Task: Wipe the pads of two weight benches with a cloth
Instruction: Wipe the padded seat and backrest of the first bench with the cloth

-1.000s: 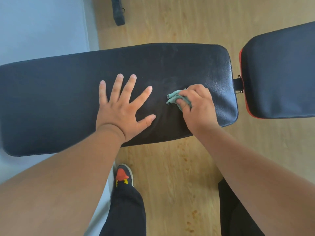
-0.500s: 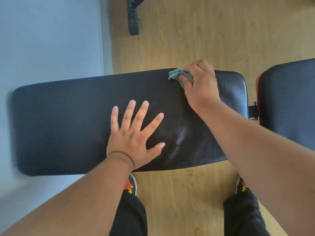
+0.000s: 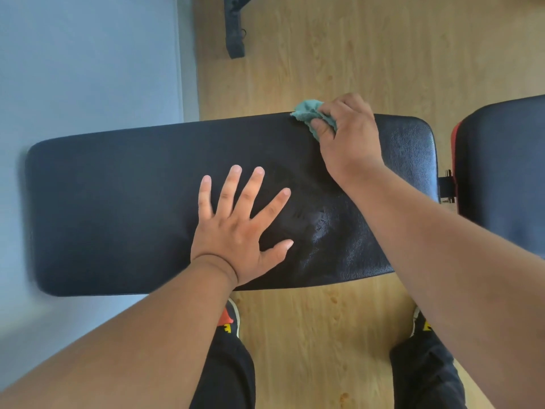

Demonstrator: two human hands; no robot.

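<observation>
The long black pad (image 3: 118, 208) of the bench lies across the view, from the blue-grey area on the left to the wooden floor (image 3: 324, 54) on the right. The left hand (image 3: 236, 231) rests flat on the middle of this pad, near its front edge, with all fingers straight and spread; this grip is fully open and has hold of nothing. The right hand (image 3: 348, 140) is at the far edge of the same pad, toward its right end. Its fingers are curled and its thumb presses on a small teal cloth (image 3: 308, 113), so this grip is closed around the cloth. The cloth is crumpled, it touches the far edge of the pad, and one part of it sticks out to the left of the fingers.

To the right, a second black pad (image 3: 501, 172) with a red side is just beside the first one, and a small metal joint (image 3: 446, 187) is between them. A black metal bar (image 3: 234, 31) lies on the floor beyond the bench. Below the pad two shoes with red and yellow marks and black trouser legs (image 3: 227, 373) are visible
</observation>
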